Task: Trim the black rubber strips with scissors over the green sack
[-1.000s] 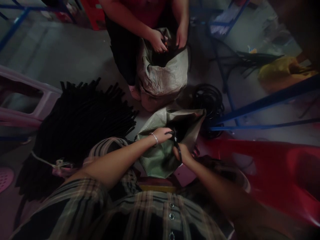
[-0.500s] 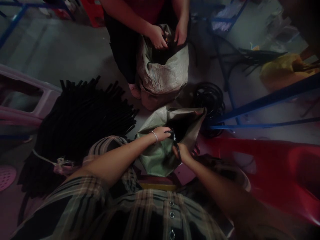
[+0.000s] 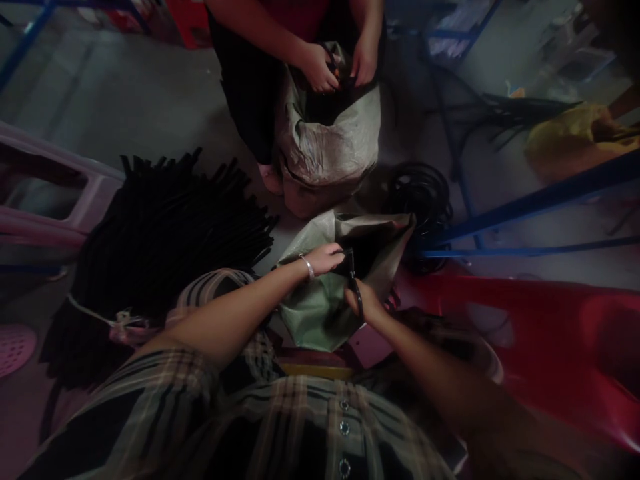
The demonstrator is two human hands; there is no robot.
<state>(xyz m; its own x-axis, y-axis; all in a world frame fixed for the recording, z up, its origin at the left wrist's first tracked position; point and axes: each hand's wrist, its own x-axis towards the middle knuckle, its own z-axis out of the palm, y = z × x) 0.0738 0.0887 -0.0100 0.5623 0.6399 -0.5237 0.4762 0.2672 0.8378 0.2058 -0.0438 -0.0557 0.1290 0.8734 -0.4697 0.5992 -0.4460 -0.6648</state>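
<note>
My left hand (image 3: 324,257), with a bracelet at the wrist, pinches a small black strip (image 3: 346,253) over the mouth of an open greenish woven sack (image 3: 311,312). Black-handled scissors (image 3: 358,300) are in my right hand (image 3: 369,303), their blades pointing up close to the strip. Whether the blades touch it, I cannot tell. The sack stands between my knees, its inside dark. Left of it lies a large bundle of black strips (image 3: 175,220), tied with a pale cord (image 3: 93,312).
Across from me a co-worker's hands (image 3: 320,68) work over another sack (image 3: 335,150). A coil of black tubing (image 3: 420,190) lies beside blue metal bars (image 3: 540,207). Red plastic (image 3: 550,340) is at my right, a pale pink stool (image 3: 95,200) at far left.
My left hand has shifted slightly, and the scissors' blades now stand a little higher beside the strip. Both hands keep their holds. The whole view has moved slightly.
</note>
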